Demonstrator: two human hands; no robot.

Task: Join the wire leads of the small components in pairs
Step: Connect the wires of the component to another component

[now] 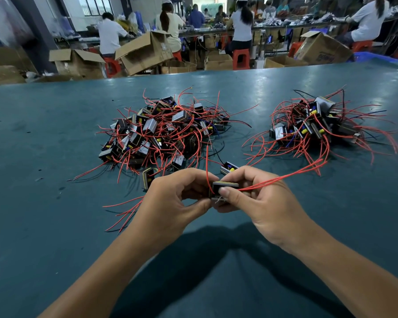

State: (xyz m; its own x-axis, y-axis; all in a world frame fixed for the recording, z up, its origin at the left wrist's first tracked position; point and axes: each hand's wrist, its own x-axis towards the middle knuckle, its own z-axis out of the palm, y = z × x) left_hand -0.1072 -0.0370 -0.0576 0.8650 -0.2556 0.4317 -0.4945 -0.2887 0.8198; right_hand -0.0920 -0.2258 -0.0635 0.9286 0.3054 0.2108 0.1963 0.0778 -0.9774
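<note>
Between my two hands sits a small black component (225,186) with a yellow edge and red wire leads. My left hand (175,198) grips its left side, fingers curled. My right hand (257,196) pinches its right side, thumb on the front. Two red leads (285,177) run from it to the right, and one red lead (207,166) stands up above it. A second component (228,168) lies on the table just behind my right fingers. A big pile of components (161,129) lies left of centre, a smaller pile (317,125) to the right.
The green table (55,203) stretches to a far edge. A loose component (147,177) and stray red leads (124,214) lie left of my left hand. Beyond the table stand cardboard boxes (145,53), red stools and several seated people at benches.
</note>
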